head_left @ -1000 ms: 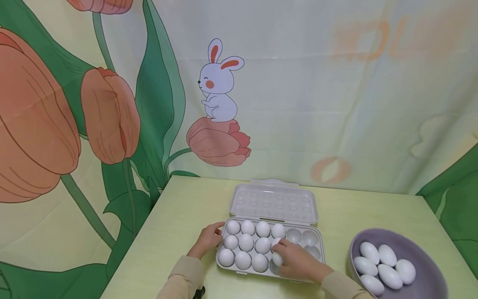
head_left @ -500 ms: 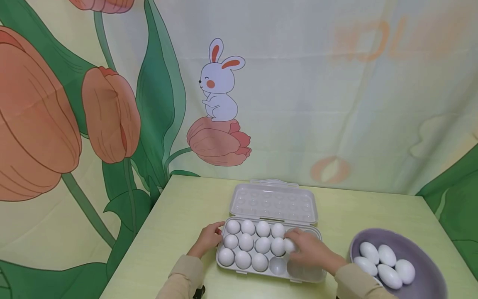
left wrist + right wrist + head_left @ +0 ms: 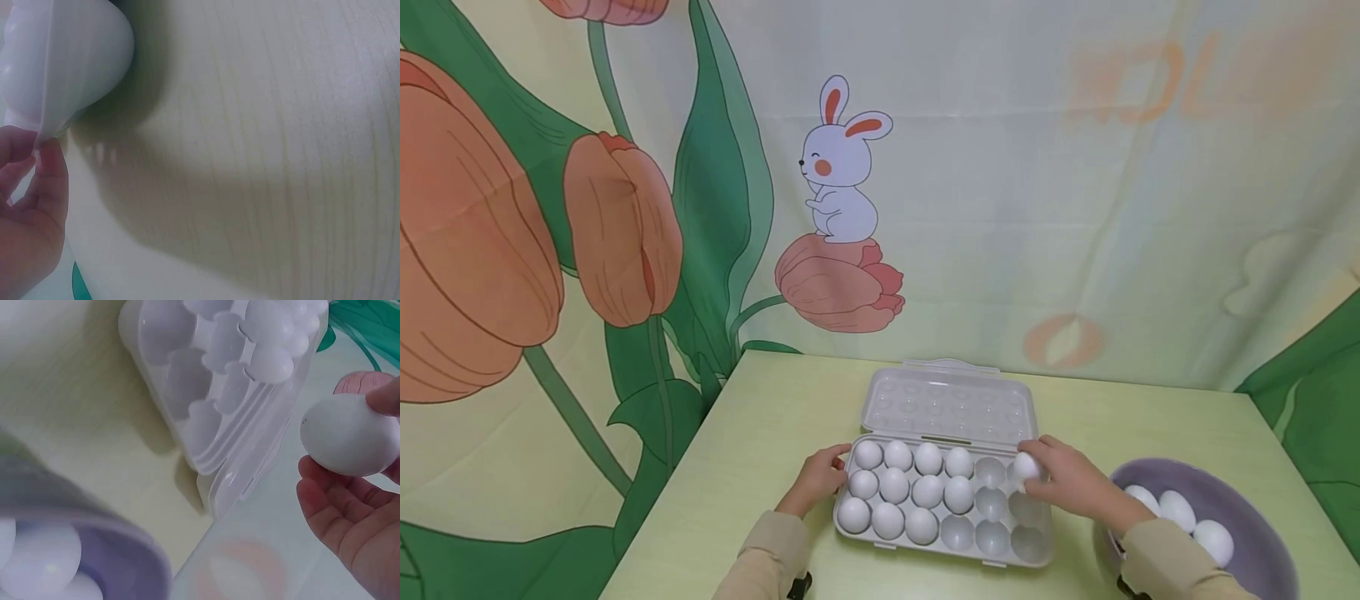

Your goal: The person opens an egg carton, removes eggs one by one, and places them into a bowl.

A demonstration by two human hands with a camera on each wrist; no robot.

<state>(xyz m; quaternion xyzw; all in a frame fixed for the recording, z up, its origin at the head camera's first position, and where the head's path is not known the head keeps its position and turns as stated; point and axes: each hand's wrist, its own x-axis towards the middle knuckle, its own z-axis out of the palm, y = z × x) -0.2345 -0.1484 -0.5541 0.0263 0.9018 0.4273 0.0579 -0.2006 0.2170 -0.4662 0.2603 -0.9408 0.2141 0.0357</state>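
In the head view an egg carton [image 3: 957,533] lies with its lid [image 3: 951,407] folded back. White eggs [image 3: 928,493] fill its left cups, and cups at the right are bare. My left hand [image 3: 820,479] is at the carton's left end; in the left wrist view thumb and finger pinch the carton's rim [image 3: 53,119]. With thumb and fingertips, my right hand [image 3: 1071,479] holds a white egg [image 3: 1025,468] at the carton's back right corner. The right wrist view shows this held egg [image 3: 350,434] on its side between thumb and fingers.
A purple bowl [image 3: 1262,533] with several white eggs [image 3: 1213,543] stands right of the carton, partly under my right sleeve. The pale table [image 3: 797,400] ends at a printed curtain [image 3: 1000,250] behind.
My right hand has carried the egg from over the carton's middle to its back right corner, baring the cups it covered. My left hand stays at the left end.
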